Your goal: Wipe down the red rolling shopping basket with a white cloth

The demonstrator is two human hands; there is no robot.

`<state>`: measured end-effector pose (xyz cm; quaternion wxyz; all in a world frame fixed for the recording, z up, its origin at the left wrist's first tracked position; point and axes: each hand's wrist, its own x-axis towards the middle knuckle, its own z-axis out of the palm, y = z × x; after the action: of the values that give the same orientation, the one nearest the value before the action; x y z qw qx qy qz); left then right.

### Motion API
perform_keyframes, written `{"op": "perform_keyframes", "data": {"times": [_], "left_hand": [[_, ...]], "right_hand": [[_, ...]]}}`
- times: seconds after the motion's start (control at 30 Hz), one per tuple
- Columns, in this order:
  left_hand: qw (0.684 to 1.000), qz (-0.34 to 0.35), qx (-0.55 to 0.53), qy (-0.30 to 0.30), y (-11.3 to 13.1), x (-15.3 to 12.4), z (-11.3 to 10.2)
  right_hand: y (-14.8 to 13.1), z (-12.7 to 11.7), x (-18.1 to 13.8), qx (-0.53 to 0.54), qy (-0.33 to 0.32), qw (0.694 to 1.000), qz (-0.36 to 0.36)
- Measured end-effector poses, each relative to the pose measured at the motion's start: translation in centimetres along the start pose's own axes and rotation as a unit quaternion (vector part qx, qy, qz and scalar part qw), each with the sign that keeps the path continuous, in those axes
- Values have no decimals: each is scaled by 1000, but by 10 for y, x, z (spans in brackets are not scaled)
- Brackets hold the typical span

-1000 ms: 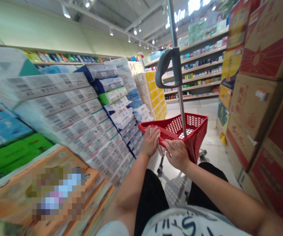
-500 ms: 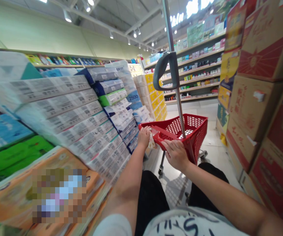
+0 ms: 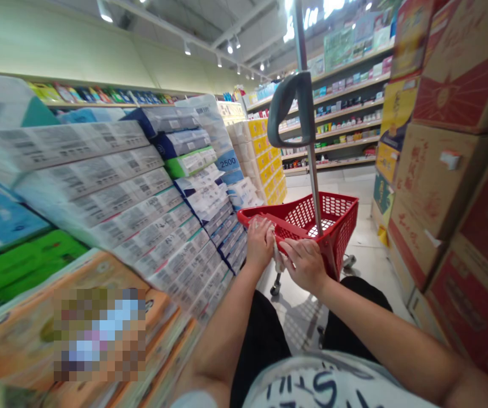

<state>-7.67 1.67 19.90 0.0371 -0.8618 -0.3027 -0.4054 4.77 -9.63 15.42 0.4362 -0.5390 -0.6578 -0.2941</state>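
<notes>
We see the red basket [image 3: 342,241] of a wheeled cart just ahead of us, tilted up on its frame over the pale floor [image 3: 359,241]. A pale cloth [image 3: 278,258] lies at its near left edge, its lower end hanging below the rim. Our left hand [image 3: 260,242] rests over that edge, its grip folded down on the cloth with the fingers close together, hiding much of it from us. Our right hand [image 3: 305,263] sits just beside, its grip bent over the near rim and holding the basket, fingers slightly spread; we cannot tell where its thumb presses. The metal pole [image 3: 314,190] rises at the near side of the basket, and its grey looped handle [image 3: 307,113] stands in front of part of the shelves [image 3: 343,143] at the back. A caster [image 3: 275,288] shows below the hands, and our black-trousered legs [image 3: 265,328] flank the cart's near end. Close on our left, striped white packs [image 3: 120,198] are piled high, with orange packs [image 3: 18,334] nearest us and green packs [image 3: 27,272] beyond them; farther along stand yellow-and-white packs [image 3: 272,167]. On our right, stacked cartons [image 3: 422,175] wall the aisle, leaving only a narrow strip of floor beside the cart.
</notes>
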Motion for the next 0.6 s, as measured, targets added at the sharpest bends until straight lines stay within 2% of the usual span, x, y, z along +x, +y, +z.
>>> {"op": "perform_keyframes", "data": {"times": [0.23,0.33,0.43,0.6], "left_hand": [[987,-125,43,-95,-60,46,9],[986,-119,44,-105,-73,50,8],[989,-96,62,-93,-63,37,7],[998,-33,42,-23,-14,2,10]], "right_hand": [[0,5,4,0,-7,1000,-1],[-1,6,4,-3,-12,1000,2],[-1,5,3,-3,-9,1000,0],[-2,2,3,1,7,1000,2]]}}
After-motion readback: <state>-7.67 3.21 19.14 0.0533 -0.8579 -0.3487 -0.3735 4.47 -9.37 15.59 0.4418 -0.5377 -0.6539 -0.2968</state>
